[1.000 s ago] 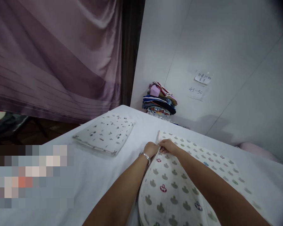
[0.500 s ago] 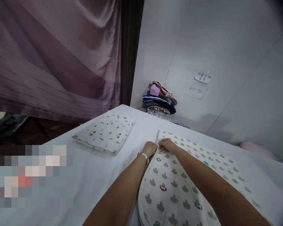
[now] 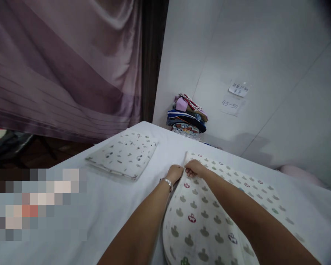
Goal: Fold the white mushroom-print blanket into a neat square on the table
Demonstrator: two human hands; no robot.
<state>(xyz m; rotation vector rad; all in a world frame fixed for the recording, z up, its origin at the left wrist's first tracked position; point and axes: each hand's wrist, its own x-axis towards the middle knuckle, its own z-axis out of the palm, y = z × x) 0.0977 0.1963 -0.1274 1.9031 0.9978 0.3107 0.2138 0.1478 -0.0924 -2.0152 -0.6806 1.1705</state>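
A white cloth printed with small grey, red and green figures [image 3: 204, 217] lies spread over the white table [image 3: 121, 206], its near part draped toward me. My left hand [image 3: 175, 173], with a silver bracelet on the wrist, and my right hand [image 3: 193, 169] meet at the cloth's far left corner. Both are closed, pinching the cloth's edge there. To the left lies a folded white cloth with small dark prints [image 3: 123, 154], untouched.
A stack of folded colourful fabrics [image 3: 187, 117] sits at the table's far edge against the white wall. Two paper notes [image 3: 233, 99] are stuck on the wall. A purple curtain [image 3: 66, 66] hangs at the left. A blurred patch covers the lower left.
Both hands, still pinching the cloth's corner, have slid slightly farther away along the table. Nothing else has moved.
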